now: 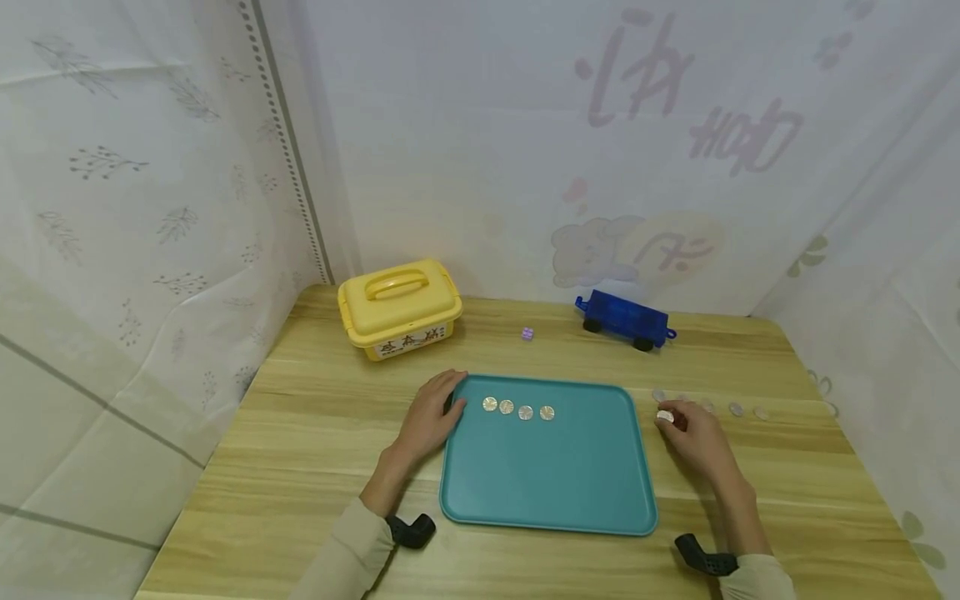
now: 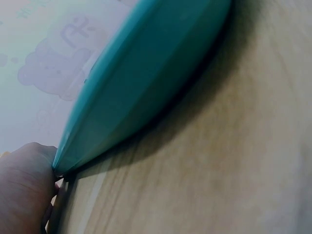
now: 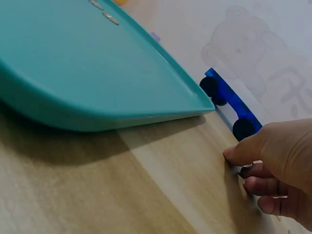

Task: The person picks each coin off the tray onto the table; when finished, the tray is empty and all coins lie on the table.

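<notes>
You pinch a silver coin (image 1: 664,417) btwn thumb and fingers of your R hand (image 1: 699,440) — teal tray (image 1: 551,479) just left of that grip, loose coins (image 1: 736,409) in a row behind it and to its right. Four coins (image 1: 526,412) lie in the tray, nearer your L hand (image 1: 429,414), which touches its far L corner — can't tell whether fingers curl round the rim.

The left wrist view crops the tray (image 2: 141,78) and left hand (image 2: 24,190).

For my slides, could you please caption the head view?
Right hand pinches a coin beside a tray holding four coins.
</notes>
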A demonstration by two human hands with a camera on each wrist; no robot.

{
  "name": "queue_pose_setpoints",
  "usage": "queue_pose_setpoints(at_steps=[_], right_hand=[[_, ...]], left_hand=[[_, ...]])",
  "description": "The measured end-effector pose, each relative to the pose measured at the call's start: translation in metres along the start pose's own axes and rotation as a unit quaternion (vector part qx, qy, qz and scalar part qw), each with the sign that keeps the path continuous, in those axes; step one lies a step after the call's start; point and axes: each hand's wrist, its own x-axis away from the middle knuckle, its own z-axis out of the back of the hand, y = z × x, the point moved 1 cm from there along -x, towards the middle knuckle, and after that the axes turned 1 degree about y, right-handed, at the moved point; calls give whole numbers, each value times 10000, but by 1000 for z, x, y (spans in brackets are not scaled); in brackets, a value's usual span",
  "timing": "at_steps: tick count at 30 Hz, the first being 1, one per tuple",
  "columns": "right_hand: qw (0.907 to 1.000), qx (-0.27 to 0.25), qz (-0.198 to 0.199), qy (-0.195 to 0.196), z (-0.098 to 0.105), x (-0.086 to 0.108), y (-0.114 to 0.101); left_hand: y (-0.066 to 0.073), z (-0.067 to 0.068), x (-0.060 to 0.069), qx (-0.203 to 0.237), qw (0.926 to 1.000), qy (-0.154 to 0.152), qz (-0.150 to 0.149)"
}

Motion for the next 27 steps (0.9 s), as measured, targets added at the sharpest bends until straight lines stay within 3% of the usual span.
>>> queue_pose_setpoints(at_steps=[4, 12, 24, 27], right_hand=[[9996, 146, 124, 187, -3, 4, 0], [9941, 191, 495, 948, -13, 12, 1], [9911, 88, 508, 1230, -13, 13, 2], [9867, -35, 790, 1420, -12, 10, -8]], left_hand=[[0, -1, 0, -31, 10000, 9, 11], [-2, -2, 0, -38, 9999, -35, 112], [-2, -1, -1, -64, 9998, -111, 132], [-2, -1, 0, -59, 9997, -136, 174]])
